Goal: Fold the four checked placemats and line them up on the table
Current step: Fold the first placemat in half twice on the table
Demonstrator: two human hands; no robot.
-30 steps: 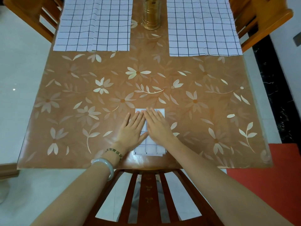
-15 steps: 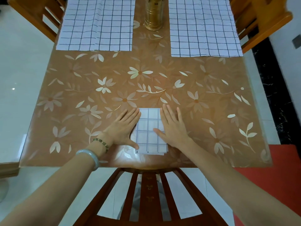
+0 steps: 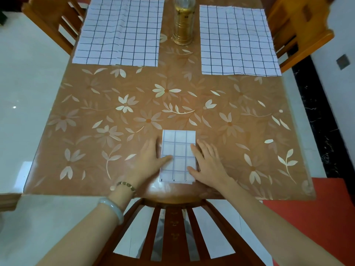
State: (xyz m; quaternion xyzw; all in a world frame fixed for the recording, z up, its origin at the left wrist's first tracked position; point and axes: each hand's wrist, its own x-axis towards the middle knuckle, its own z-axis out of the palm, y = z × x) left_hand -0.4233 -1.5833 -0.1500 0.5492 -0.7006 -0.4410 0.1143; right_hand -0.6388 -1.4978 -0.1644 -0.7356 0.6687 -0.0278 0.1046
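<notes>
Flowered table [image 3: 211,104]: one folded placemat [image 3: 178,150] between two hands [image 3: 148,160] [image 3: 208,162], two flat placemats [image 3: 119,33] [image 3: 238,41].

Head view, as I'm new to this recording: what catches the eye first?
A small folded placemat lies at the near edge of the table, the left hand and right hand flat against its sides. Two unfolded checked placemats lie at the far end, a gold canister between them.

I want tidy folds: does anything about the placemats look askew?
Slightly. The folded placemat, between the left hand and right hand, shows uneven layers along its near edge, with one peeking out at the right corner. The far left placemat has a lengthwise crease down its middle.
</notes>
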